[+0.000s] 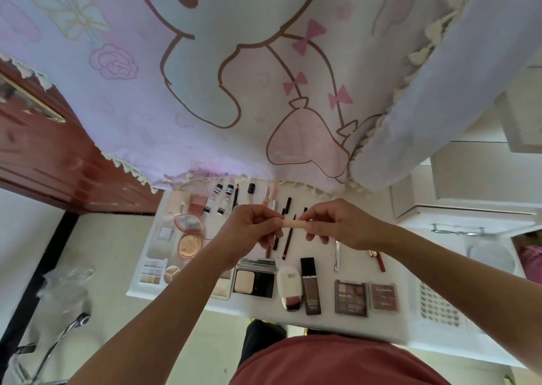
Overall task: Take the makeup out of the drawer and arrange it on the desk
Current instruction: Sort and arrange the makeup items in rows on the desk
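Both hands hold a small pale peach makeup stick point(294, 223) level above the white desk point(264, 308). My left hand point(252, 229) pinches its left end and my right hand point(337, 226) pinches its right end. Beneath them the desk carries rows of makeup: small bottles point(218, 198) at the back, dark pencils point(289, 238), a round peach compact point(190, 245), a black powder compact point(253, 283), a white tube point(289, 289), a brown bottle point(311, 286) and two brown eyeshadow palettes point(351, 298). The drawer point(492, 255) at the right stands pulled out.
A pink and white cartoon cloth point(234, 76) hangs over the back of the desk. A white perforated basket point(437, 305) sits at the desk's right end. A red wooden door point(44, 150) is at left, and a chair base point(50, 352) at lower left.
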